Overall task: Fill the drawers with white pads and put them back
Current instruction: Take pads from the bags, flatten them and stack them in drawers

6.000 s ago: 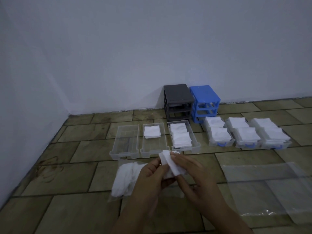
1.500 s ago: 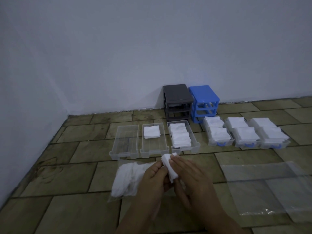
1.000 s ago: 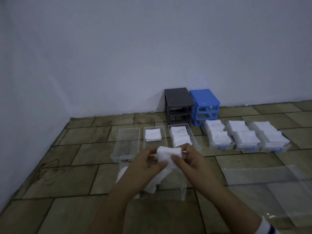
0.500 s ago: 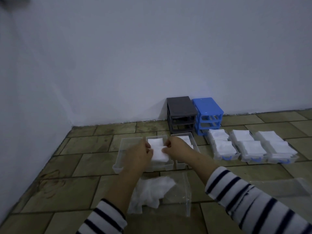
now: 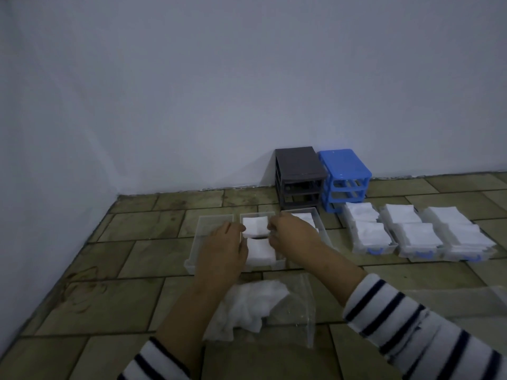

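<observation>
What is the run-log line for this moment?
step: filling middle drawer | left hand, right hand: at pads | left drawer: no pads

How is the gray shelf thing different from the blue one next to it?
The gray rack is dark and dull; the blue rack is bright and shiny. The gray rack stands left, behind the clear-handled drawers; the blue rack stands right, behind the blue-handled ones. Both are against the wall, same shape, with all drawers out.

Two white pad stacks (image 5: 258, 237) end to end inside the middle clear drawer (image 5: 277, 263), flat on the floor.
</observation>
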